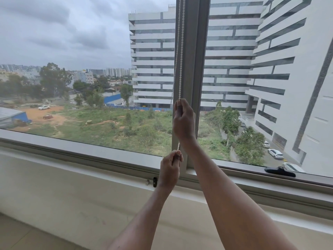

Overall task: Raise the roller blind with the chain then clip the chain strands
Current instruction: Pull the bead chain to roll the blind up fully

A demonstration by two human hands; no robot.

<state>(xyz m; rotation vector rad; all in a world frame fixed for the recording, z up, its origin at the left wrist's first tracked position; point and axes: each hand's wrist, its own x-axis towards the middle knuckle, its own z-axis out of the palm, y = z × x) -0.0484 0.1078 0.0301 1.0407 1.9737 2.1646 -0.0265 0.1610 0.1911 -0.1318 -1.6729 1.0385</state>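
Two bare forearms reaching up from the bottom edge toward the window. Left hand [170, 170] low, at sill [111, 156] level, fist closed on the bead chain [180, 56], thumb pressed against the curled fingers. Right hand [183, 120] above it, in front of the mullion [193, 51], also closed on the chain, pinching it at the top of the fist. Short run of beads showing between the two fists. Above the right hand, two strands running up side by side along the mullion and out of the top edge; one taut, the other bowing slightly left. Blind itself out of view, glass uncovered across both panes. Black clip [280, 171] lying on the sill to the right, well apart from both hands. Small black fitting [154, 181] on the frame just left of the left wrist.
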